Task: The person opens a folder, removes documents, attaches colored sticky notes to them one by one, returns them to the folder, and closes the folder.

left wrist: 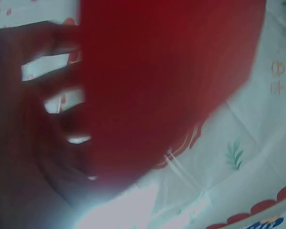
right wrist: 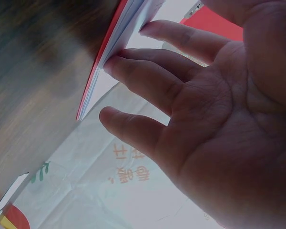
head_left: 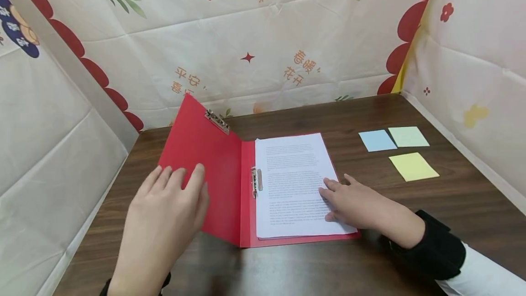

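A red clipboard folder [head_left: 246,236] lies on the table, its left cover [head_left: 213,172] tilted up from the spine. My left hand [head_left: 168,209] is at that cover's outer edge, with fingers extended over its inner side. In the left wrist view the red cover [left wrist: 162,86] hides the fingertips. A stack of printed paper [head_left: 291,186] lies on the folder's right side, beside a metal clip [head_left: 256,181] along the spine. My right hand [head_left: 357,200] rests its spread fingers on the right edge of the stack; the right wrist view shows fingertips against the sheets' edges [right wrist: 105,71].
Blue [head_left: 377,140], pale green [head_left: 408,136] and yellow [head_left: 413,166] sticky notes lie at the table's right. Another metal clip [head_left: 217,121] sits at the cover's top edge. Printed cloth walls [head_left: 246,58] stand behind and at both sides of the dark wooden table [head_left: 312,268].
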Motion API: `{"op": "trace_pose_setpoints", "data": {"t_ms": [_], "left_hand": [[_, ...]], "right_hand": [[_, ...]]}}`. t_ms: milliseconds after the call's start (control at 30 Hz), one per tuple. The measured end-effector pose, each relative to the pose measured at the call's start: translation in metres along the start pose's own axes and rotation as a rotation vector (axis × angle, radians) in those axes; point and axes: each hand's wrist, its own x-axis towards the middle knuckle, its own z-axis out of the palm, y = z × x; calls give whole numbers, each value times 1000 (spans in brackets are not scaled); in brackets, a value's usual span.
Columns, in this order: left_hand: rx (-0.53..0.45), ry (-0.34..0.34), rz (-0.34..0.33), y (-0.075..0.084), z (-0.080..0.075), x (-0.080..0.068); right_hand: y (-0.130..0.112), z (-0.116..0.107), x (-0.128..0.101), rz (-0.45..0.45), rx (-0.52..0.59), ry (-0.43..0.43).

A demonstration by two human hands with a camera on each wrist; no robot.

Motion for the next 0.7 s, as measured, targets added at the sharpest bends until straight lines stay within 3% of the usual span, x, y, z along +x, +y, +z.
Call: {"op": "trace_pose_setpoints", "data": {"t_ms": [167, 333, 467, 600, 700], "left_hand": [[-22, -484, -242, 11, 22, -10], [-138, -870, -327, 27, 64, -17], [-238, -993, -373, 37, 96, -26], [-216, -1033, -382, 43, 116, -36], [-194, -1060, -365, 45, 122, -39]], "right_hand": [[0, 0, 1, 5, 5, -2], [0, 1, 0, 16, 4, -10], [-1, 0, 1, 16, 1, -6], [-1, 0, 0, 15, 19, -3], [-1, 0, -1, 7, 19, 0]]}}
